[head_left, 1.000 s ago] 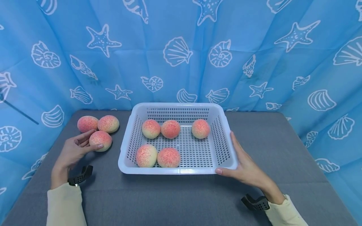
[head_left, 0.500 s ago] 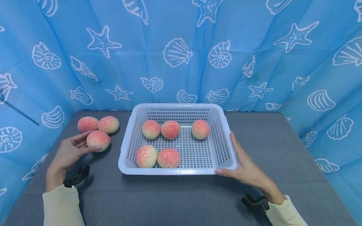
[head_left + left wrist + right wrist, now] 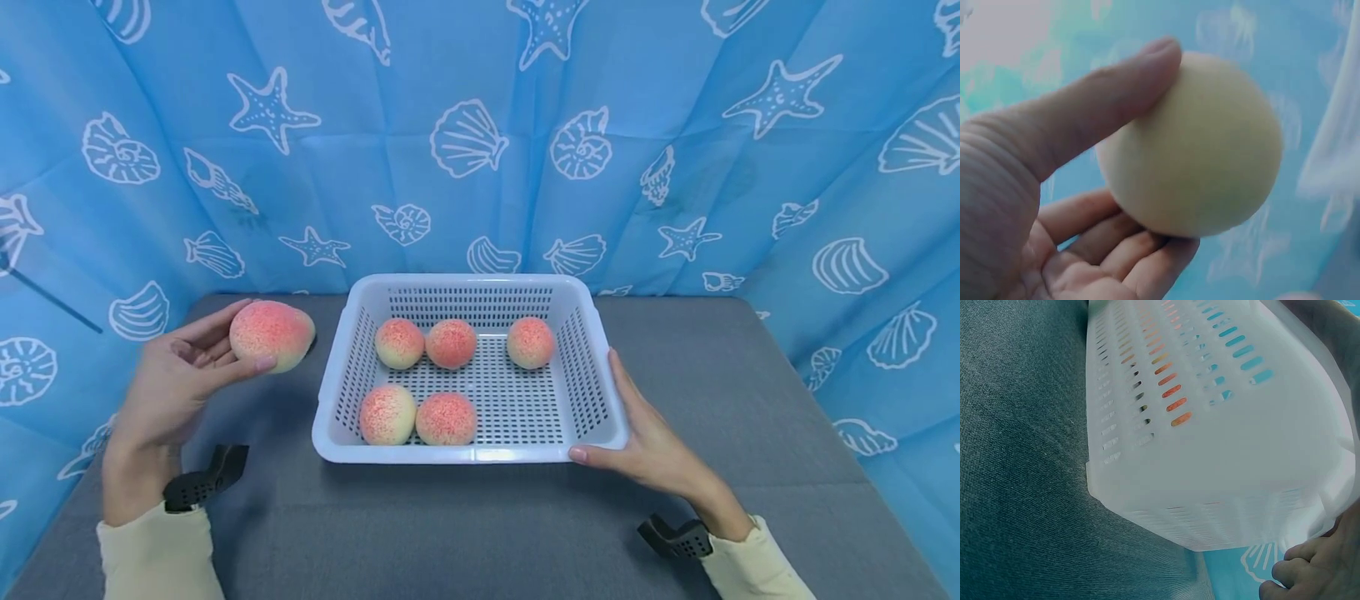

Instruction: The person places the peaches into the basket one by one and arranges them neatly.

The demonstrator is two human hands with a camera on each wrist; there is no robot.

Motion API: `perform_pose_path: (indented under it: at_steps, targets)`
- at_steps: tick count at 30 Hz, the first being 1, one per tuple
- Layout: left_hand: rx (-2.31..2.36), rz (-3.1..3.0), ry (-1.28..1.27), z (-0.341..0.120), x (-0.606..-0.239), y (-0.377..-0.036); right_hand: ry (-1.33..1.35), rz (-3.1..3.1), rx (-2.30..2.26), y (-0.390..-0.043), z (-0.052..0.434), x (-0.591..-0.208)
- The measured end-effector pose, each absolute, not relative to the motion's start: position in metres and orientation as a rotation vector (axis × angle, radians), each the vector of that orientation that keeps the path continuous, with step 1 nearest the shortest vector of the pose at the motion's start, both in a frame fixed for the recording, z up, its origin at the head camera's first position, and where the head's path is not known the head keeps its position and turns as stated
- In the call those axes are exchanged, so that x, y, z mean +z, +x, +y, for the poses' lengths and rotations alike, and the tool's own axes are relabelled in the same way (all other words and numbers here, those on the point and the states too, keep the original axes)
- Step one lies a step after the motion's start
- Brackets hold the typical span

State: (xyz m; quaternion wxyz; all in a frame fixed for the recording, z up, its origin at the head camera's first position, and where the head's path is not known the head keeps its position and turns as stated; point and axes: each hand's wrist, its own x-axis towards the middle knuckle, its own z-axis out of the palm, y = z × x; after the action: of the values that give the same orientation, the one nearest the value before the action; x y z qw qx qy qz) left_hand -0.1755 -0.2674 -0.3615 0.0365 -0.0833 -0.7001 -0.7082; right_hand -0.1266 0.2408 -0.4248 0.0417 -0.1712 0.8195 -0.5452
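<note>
My left hand holds one peach up off the table, thumb and fingers curled round it, at nine o'clock from the white basket. My right hand rests flat on the basket's three o'clock side, fingers straight and together. I should carry the peach over the rim and lower it softly into a gap, not onto the five peaches inside.

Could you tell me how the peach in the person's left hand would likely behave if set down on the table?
The peach looks round all over, so it would probably roll on the flat grey table. The left hand holds it with a thumb and fingers alone, suggesting it is fairly light.
</note>
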Motion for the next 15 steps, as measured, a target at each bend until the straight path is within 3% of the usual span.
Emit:
perform_pose_path:
  at_steps: [7, 15]
  targets:
    - [-2.113, -2.299, -0.443, -0.192, -0.343, -0.166, -0.496, 2.523, -1.655, -0.126, 0.24, -0.425]
    - [-2.333, -2.344, -0.515, -0.103, -0.359, -0.165, -0.49, 2.527, -1.651, -0.126, 0.239, -0.424]
